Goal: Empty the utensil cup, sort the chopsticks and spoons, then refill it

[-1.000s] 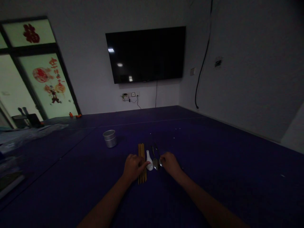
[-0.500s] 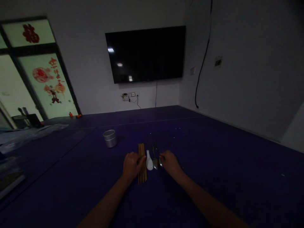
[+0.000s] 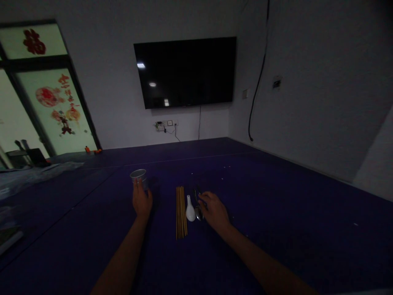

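Note:
My left hand (image 3: 142, 201) reaches to a silver metal cup (image 3: 138, 173), its fingers stretched out against the cup's near side and the thumb apart. The cup stands upright on a dark blue surface. Over the metal spoons (image 3: 199, 213) is my right hand (image 3: 214, 209), fingers spread a little and bent down by the handles; it hides part of them. To its left lies a white soup spoon (image 3: 190, 211), bowl towards me. A row of wooden chopsticks (image 3: 181, 213) lies beside that spoon, between my two hands.
The blue surface (image 3: 276, 229) runs back to the wall. Clear plastic sheeting (image 3: 46, 174) lies at the left, with small orange items (image 3: 92, 150) farther back. Small white bits (image 3: 226, 167) dot the surface. A black television (image 3: 187, 73) hangs on the wall, and a cable (image 3: 259, 82) dangles to its right.
My left hand has left the chopsticks and moved left and forward to the cup. My right hand has shifted slightly left over the metal spoons. The view has turned slightly right.

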`<state>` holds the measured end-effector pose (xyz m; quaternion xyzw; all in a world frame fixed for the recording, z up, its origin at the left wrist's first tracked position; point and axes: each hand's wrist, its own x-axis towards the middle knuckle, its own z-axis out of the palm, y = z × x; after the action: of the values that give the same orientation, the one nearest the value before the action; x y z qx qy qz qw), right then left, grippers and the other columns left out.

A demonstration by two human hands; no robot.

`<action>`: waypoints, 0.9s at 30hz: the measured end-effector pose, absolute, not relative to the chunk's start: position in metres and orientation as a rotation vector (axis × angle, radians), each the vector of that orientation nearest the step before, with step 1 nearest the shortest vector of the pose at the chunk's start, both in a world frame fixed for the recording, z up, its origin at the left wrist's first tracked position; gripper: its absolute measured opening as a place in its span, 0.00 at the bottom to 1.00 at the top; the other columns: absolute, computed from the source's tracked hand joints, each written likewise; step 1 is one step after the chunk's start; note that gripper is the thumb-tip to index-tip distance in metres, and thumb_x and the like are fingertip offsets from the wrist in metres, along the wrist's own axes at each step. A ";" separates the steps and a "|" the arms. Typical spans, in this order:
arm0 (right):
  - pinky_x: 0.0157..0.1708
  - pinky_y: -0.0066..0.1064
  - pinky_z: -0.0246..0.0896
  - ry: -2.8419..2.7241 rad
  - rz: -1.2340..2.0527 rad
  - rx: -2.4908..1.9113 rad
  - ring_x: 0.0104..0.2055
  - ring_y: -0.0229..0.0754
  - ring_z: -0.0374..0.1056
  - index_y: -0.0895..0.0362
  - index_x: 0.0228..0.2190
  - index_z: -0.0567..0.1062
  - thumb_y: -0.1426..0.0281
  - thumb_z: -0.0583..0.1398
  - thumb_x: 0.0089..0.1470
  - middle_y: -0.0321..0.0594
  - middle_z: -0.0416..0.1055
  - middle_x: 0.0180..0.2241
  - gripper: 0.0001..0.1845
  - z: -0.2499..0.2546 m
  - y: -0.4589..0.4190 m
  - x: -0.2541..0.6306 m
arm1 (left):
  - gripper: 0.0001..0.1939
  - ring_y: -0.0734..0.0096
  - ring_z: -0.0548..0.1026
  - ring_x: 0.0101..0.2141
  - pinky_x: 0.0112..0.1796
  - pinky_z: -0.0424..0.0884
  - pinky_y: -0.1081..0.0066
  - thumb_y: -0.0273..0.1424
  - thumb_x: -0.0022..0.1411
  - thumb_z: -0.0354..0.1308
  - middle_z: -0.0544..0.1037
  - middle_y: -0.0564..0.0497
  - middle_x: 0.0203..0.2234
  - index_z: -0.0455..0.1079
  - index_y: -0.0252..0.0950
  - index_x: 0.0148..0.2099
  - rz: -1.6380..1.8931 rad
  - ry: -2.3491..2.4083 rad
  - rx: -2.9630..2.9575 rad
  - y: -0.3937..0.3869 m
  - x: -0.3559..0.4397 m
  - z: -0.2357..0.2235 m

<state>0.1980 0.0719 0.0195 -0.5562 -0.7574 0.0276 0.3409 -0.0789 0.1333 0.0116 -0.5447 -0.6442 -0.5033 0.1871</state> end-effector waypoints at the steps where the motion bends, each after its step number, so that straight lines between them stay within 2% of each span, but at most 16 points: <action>1: 0.48 0.31 0.57 -1.967 0.076 -1.440 0.48 0.43 0.64 0.54 0.44 0.75 0.70 0.52 0.58 0.43 0.70 0.45 0.16 0.019 0.072 0.198 | 0.29 0.53 0.57 0.60 0.54 0.61 0.57 0.30 0.60 0.47 0.53 0.39 0.63 0.52 0.32 0.63 -1.401 -1.819 -1.539 0.136 -0.082 0.012; 5: 0.49 0.30 0.57 -1.953 0.079 -1.420 0.48 0.43 0.64 0.55 0.43 0.75 0.70 0.51 0.58 0.43 0.70 0.45 0.16 0.018 0.072 0.197 | 0.30 0.51 0.63 0.56 0.50 0.65 0.56 0.29 0.60 0.47 0.51 0.40 0.63 0.50 0.35 0.65 -1.342 -1.854 -1.590 0.146 -0.090 0.015; 9: 0.49 0.30 0.57 -1.959 0.077 -1.400 0.49 0.42 0.64 0.55 0.44 0.75 0.70 0.51 0.58 0.43 0.70 0.46 0.16 0.019 0.070 0.197 | 0.31 0.51 0.65 0.54 0.49 0.66 0.54 0.27 0.61 0.46 0.55 0.37 0.61 0.48 0.33 0.65 -1.303 -1.903 -1.583 0.149 -0.092 0.017; 14: 0.48 0.30 0.57 -1.978 0.106 -1.392 0.48 0.41 0.65 0.54 0.45 0.74 0.70 0.52 0.58 0.42 0.71 0.45 0.16 0.021 0.069 0.195 | 0.27 0.53 0.63 0.55 0.50 0.66 0.58 0.27 0.61 0.46 0.62 0.37 0.57 0.54 0.33 0.63 -1.308 -1.883 -1.555 0.145 -0.089 0.018; 16: 0.48 0.30 0.57 -1.982 0.112 -1.384 0.48 0.41 0.65 0.54 0.45 0.74 0.71 0.52 0.58 0.42 0.71 0.45 0.16 0.021 0.068 0.195 | 0.24 0.53 0.67 0.52 0.46 0.68 0.59 0.30 0.61 0.48 0.64 0.37 0.54 0.59 0.34 0.60 -1.323 -1.903 -1.522 0.143 -0.089 0.016; 20: 0.48 0.29 0.57 -1.976 0.099 -1.363 0.48 0.41 0.65 0.55 0.44 0.75 0.71 0.52 0.58 0.43 0.71 0.45 0.16 0.021 0.068 0.194 | 0.15 0.57 0.72 0.43 0.39 0.70 0.61 0.33 0.62 0.49 0.68 0.40 0.46 0.70 0.34 0.48 -1.369 -1.924 -1.458 0.138 -0.093 0.015; 24: 0.49 0.29 0.57 -1.964 0.098 -1.365 0.49 0.41 0.65 0.55 0.45 0.74 0.70 0.51 0.58 0.43 0.71 0.46 0.17 0.021 0.069 0.194 | 0.14 0.56 0.71 0.42 0.38 0.70 0.60 0.33 0.63 0.46 0.68 0.39 0.42 0.70 0.33 0.42 -1.450 -1.864 -1.397 0.133 -0.090 0.017; 27: 0.50 0.32 0.57 -1.947 0.102 -1.393 0.51 0.43 0.63 0.57 0.50 0.71 0.69 0.51 0.58 0.45 0.69 0.48 0.20 0.019 0.071 0.195 | 0.11 0.57 0.71 0.43 0.40 0.69 0.60 0.33 0.62 0.47 0.68 0.40 0.41 0.69 0.35 0.40 -1.554 -1.735 -1.431 0.124 -0.074 0.017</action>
<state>0.1950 0.0712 0.0187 -0.5415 -0.7567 0.0398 0.3642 -0.0735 0.1237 0.0167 -0.5127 -0.6214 -0.5568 0.2026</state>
